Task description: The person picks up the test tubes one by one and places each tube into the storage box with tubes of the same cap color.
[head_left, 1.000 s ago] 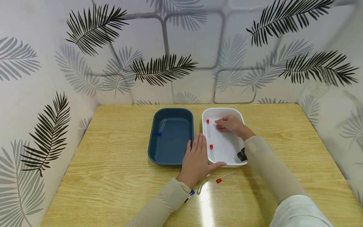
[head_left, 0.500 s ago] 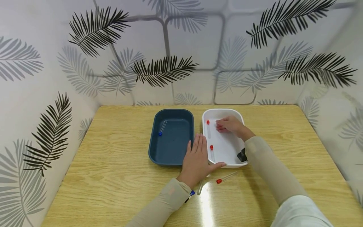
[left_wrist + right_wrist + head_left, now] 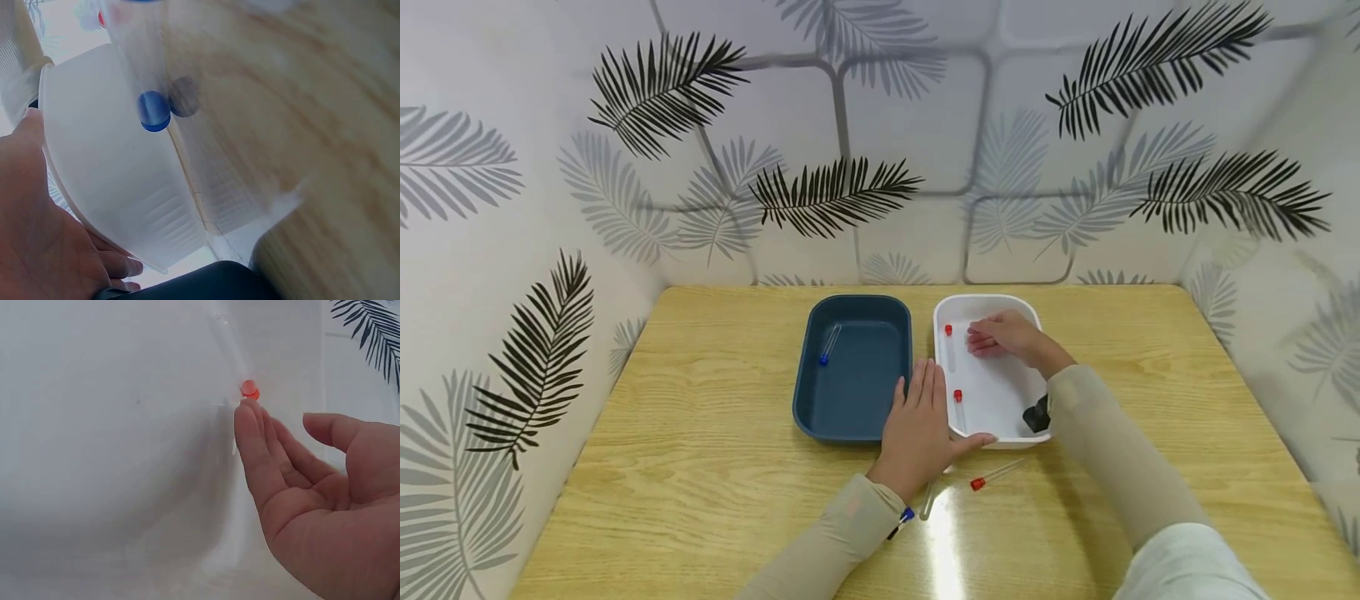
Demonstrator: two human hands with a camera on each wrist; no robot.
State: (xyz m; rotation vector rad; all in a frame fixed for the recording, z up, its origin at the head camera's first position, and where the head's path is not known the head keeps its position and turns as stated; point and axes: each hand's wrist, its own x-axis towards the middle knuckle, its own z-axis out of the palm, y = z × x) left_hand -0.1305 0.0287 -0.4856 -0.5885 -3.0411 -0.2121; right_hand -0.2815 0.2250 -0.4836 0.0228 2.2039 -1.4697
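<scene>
My left hand (image 3: pixel 916 433) rests flat across the adjoining rims of a dark blue tray (image 3: pixel 853 408) and a white tray (image 3: pixel 1000 392). Its thumb lies along the white tray's front rim. Inside the white tray hovers my right hand (image 3: pixel 1009 335); in the right wrist view its thumb stands apart from the bent fingers (image 3: pixel 256 440), with nothing seen between them. Past those fingertips is a red cap (image 3: pixel 250 389). Two red-capped clear tubes, one at the back (image 3: pixel 951 350) and one in front (image 3: pixel 959 410), lie along the white tray's left side. A blue-capped tube (image 3: pixel 831 343) lies in the blue tray.
On the wooden table (image 3: pixel 700 467), before the trays, lie a red-capped tube (image 3: pixel 997 475), a clear tube end (image 3: pixel 928 500) and a blue cap (image 3: pixel 907 515) partly behind my left wrist. A black object (image 3: pixel 1036 415) shows by my right sleeve. A patterned wall (image 3: pixel 880 225) stands behind.
The head view has tilted slightly, so the scene sits a little lower in it. Both hands keep their places on and in the trays.
</scene>
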